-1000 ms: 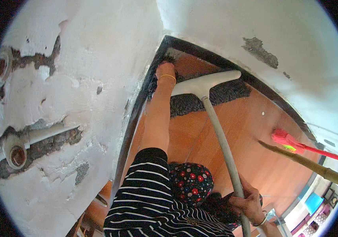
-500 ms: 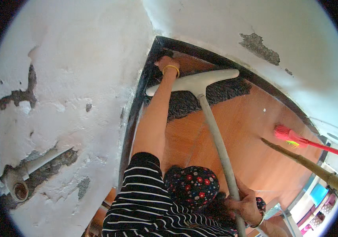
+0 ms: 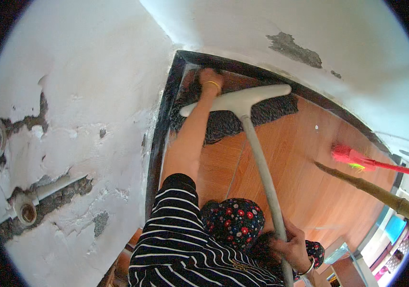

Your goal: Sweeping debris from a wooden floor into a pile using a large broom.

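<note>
My right hand (image 3: 291,245) is wrapped round the pale handle (image 3: 262,170) of a wide mop, low in the view. The mop's off-white T-shaped head (image 3: 243,99) lies far off near the corner, with dark grey shaggy strands (image 3: 257,115) spread on the floor. My left arm reaches past the head's left end. Beyond it, my left hand (image 3: 211,79), with a yellow bangle, is curled low by the floor corner, next to dark strands or cloth. Its fingers are blurred and partly hidden, so what they hold cannot be made out.
Dark skirting (image 3: 159,138) runs along two white walls with peeling plaster (image 3: 294,49). Pipe openings (image 3: 26,211) show at the left. A red brush (image 3: 353,155) and a bamboo pole (image 3: 372,189) lie at the right on the wood-look floor (image 3: 305,182). My flowered knee (image 3: 235,222) is bent below.
My left hand has shifted slightly right and nearer, away from the very corner. The mop stays nearly in place, my right hand still round its handle. The view has tilted a little.
</note>
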### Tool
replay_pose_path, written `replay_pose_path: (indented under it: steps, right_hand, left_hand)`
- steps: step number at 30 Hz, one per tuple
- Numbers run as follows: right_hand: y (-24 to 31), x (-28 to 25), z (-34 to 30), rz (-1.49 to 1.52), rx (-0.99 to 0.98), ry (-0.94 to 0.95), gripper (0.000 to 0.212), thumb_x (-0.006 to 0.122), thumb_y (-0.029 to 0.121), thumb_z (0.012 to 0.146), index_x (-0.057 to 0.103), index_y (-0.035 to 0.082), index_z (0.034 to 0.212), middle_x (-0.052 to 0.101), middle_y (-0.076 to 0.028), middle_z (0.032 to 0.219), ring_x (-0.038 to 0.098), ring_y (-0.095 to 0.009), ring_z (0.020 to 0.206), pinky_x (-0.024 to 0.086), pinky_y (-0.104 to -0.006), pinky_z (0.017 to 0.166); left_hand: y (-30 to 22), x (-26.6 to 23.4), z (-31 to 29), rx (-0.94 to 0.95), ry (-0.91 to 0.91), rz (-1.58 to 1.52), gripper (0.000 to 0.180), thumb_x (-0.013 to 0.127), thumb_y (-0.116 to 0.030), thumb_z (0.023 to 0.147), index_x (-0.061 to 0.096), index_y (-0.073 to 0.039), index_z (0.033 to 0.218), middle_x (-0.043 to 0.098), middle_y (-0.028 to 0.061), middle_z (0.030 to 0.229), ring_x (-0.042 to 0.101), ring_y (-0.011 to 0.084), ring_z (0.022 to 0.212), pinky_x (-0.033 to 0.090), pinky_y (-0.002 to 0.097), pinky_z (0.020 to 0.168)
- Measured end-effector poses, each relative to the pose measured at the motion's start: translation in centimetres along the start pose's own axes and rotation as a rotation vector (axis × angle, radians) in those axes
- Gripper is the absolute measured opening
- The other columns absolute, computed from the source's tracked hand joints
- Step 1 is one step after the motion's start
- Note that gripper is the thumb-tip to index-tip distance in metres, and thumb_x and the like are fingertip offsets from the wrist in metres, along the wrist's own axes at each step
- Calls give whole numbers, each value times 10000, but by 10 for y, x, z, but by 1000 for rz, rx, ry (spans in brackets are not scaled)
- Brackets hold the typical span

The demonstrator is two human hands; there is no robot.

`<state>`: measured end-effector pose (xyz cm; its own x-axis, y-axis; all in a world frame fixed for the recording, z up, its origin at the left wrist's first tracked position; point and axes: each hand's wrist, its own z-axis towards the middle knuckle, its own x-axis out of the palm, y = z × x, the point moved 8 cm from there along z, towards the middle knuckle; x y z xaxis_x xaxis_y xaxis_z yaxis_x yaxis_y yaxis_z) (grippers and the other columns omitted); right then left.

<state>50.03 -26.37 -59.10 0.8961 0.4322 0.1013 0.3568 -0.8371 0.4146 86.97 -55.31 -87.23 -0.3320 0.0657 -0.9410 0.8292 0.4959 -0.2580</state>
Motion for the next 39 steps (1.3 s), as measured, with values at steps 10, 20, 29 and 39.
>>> replay_pose_path:
  steps: [10, 20, 29, 39]
  right_hand:
    - [-14, -49, -81, -48, -67, -199, 470, 612, 175, 786, 480, 38, 1216, 557, -62, 696, 475, -134, 507, 403, -241, 468]
    - [-11, -26, 1, 50, -45, -52, 786, 507, -102, 565, 308, -5, 1320, 474, -43, 509, 419, -106, 338, 336, -223, 306]
    - [-19, -28, 29, 140, -63, -51, 771, 546, -109, 566, 343, -7, 1302, 498, -49, 520, 437, -107, 332, 337, -216, 294]
    - [-23, -20, 36, 149, -55, -86, 728, 544, -136, 573, 396, 8, 1272, 517, -40, 561, 460, -110, 353, 358, -213, 306]
  left_hand:
    - [-135, -20, -121, 341, -114, -604, 267, 512, -48, 675, 655, -69, 900, 619, 183, 888, 571, 360, 868, 436, 427, 805]
    - [-13, -25, -84, 290, 193, -109, 528, 430, 43, 748, 328, -8, 1263, 411, 229, 1239, 420, 402, 1125, 347, 421, 977]
    - [-4, -73, -68, 453, -150, 87, 475, 510, -31, 739, 407, -21, 1202, 357, 246, 1287, 474, 378, 1079, 411, 413, 901]
    - [27, -73, -41, 11, -124, -127, 324, 585, -145, 767, 491, 11, 1035, 585, 254, 915, 607, 363, 818, 505, 448, 706]
